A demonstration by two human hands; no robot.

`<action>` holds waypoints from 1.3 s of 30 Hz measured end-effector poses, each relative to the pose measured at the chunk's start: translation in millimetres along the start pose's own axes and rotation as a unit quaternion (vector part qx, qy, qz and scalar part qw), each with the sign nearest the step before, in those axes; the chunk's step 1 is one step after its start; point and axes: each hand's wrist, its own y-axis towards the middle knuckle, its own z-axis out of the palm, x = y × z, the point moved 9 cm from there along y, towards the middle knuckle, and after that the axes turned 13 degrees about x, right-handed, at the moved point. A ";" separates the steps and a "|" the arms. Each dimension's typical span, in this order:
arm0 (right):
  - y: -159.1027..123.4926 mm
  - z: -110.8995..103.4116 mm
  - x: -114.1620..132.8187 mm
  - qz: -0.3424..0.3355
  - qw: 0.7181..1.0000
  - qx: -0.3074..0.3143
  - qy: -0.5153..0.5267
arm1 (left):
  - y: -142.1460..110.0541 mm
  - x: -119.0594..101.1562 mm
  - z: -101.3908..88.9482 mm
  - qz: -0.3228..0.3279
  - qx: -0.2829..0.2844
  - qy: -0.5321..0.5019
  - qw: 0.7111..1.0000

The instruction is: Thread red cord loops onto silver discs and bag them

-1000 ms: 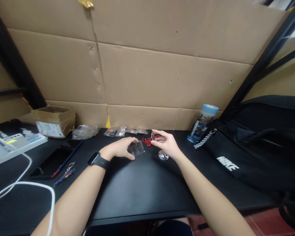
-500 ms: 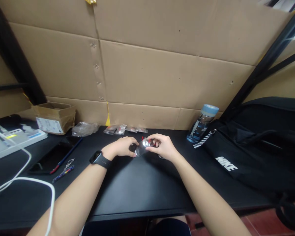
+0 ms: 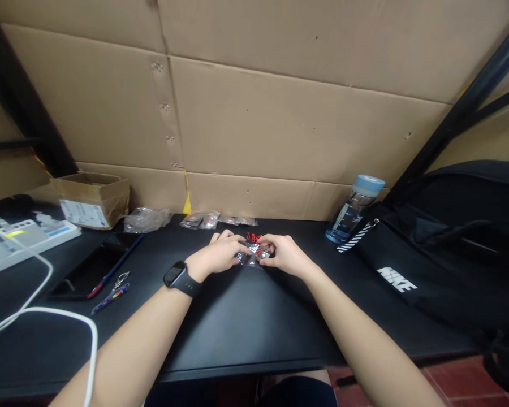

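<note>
A small clear plastic bag [image 3: 250, 260] lies on the black tabletop between my hands, with shiny glare on it and something red at its right side. My left hand [image 3: 220, 254], with a black watch on the wrist, pinches the bag's left edge. On the opposite side, my right hand [image 3: 287, 257] has its thumb and fingers closed on the bag's right part. Small red clip-like pieces [image 3: 253, 237] lie just behind the bag. The bag's contents are partly hidden by fingers and glare.
Several small bagged items [image 3: 211, 219] lie along the cardboard wall. To the left are a crumpled plastic bag [image 3: 146, 220], a cardboard box [image 3: 95, 198], a phone [image 3: 99, 265], a keychain [image 3: 112, 294] and a white cable [image 3: 46, 308]. A water bottle [image 3: 350, 215] and a black backpack [image 3: 445, 249] stand right.
The bag has been lowered flatter onto the table, and my hands have come slightly closer around it. More of the red pieces behind it now show. The view has shifted slightly.
</note>
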 end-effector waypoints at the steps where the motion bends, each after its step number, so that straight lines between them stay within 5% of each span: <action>1: 0.6 1.0 -0.3 0.002 1.000 -0.001 0.007 | -0.3 -1.7 0.0 0.003 0.000 0.000 1.000; 10: 6.1 8.6 -1.2 -0.001 1.000 -0.024 0.006 | -0.7 5.4 -3.7 -0.012 0.001 -0.069 0.998; 19: 6.1 20.4 8.9 -0.079 0.985 0.060 0.144 | 3.1 9.8 -1.1 0.038 -0.012 -0.075 0.996; 28: 6.6 26.2 32.9 -0.114 0.993 0.031 -0.003 | 5.2 10.0 -0.4 0.057 -0.020 -0.069 0.996; 39: 1.1 4.5 7.3 -0.024 0.999 0.026 -0.035 | 2.5 8.2 -0.9 0.036 0.011 -0.054 0.998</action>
